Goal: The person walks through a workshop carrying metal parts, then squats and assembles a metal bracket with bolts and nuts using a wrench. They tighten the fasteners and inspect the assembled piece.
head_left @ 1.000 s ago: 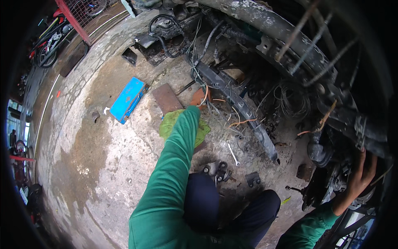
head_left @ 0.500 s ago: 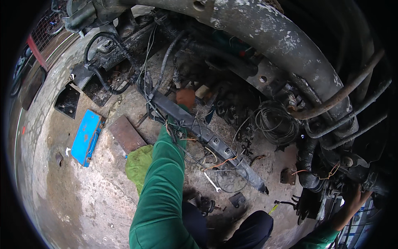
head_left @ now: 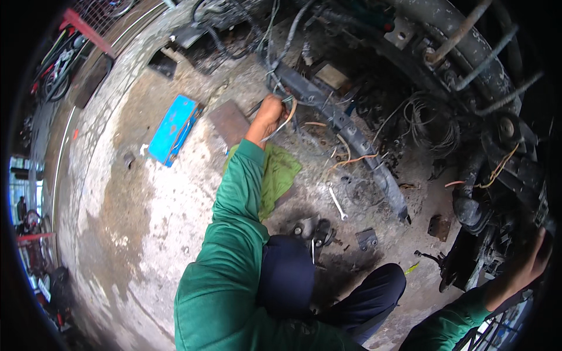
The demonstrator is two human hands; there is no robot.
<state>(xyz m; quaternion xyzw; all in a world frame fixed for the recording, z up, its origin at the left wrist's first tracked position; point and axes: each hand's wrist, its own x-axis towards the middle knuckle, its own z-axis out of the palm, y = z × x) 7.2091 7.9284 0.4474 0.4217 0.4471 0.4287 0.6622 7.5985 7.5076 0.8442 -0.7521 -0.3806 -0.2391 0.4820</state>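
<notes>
My left hand (head_left: pixel 271 112) is closed in a fist at the left end of a long dark metal beam (head_left: pixel 345 126). Thin wires (head_left: pixel 291 112) run along its fingers and appear gripped there, one pale strand curving down past the wrist. Beneath that forearm lies a green cloth (head_left: pixel 280 175) on the concrete. At the far right my right hand (head_left: pixel 531 257) rests against dark machinery (head_left: pixel 547 219); its fingertips are lost in shadow. A wrench (head_left: pixel 338 202) lies between the beam and my knees.
A blue metal box (head_left: pixel 174 130) and a rusty plate (head_left: pixel 229 121) lie left of the beam. Coiled wire (head_left: pixel 430 126) hangs at the right, under a large vehicle frame (head_left: pixel 468 88). Loose metal parts (head_left: pixel 313 231) sit by my knee, and a small bracket (head_left: pixel 367 238) lies farther right.
My left hand has drawn back from behind the beam to its near side, by the wires. The view has shifted, bringing more floor in at the left. My right hand stays at the machinery.
</notes>
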